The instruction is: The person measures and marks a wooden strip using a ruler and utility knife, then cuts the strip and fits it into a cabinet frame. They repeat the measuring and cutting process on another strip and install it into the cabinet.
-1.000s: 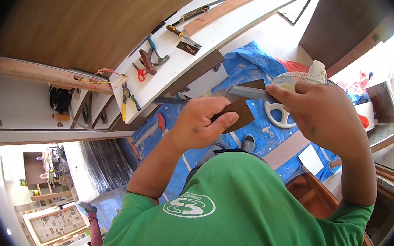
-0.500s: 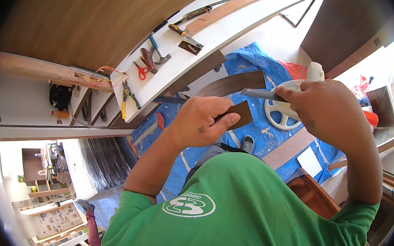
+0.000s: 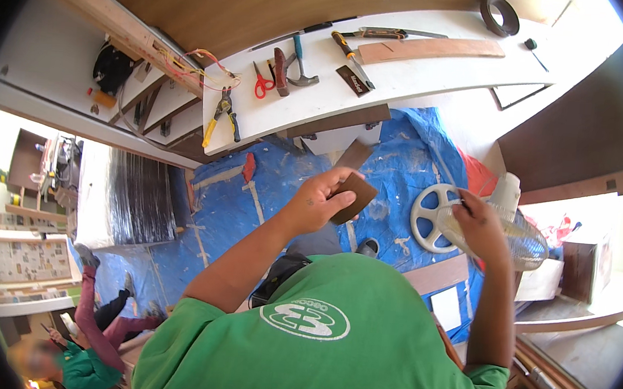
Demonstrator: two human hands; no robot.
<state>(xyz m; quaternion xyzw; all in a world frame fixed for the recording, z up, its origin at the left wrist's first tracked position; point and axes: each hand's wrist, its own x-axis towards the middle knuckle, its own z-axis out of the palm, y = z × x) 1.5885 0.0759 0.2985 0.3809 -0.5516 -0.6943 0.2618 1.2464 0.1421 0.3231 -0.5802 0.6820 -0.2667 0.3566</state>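
1. The left hand is gripping a small dark brown wooden piece, fingers curling over its near edge.
2. The right hand is hanging loosely curled; whether it is holding anything is hard to tell.
3. A white fan is lying on blue tarp below, partly hidden.

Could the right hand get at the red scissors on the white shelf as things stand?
Probably yes. The right hand looks empty and hangs over the floor fan. The red scissors lie uncovered on the white shelf, but the left hand with its brown block sits partly across the path.
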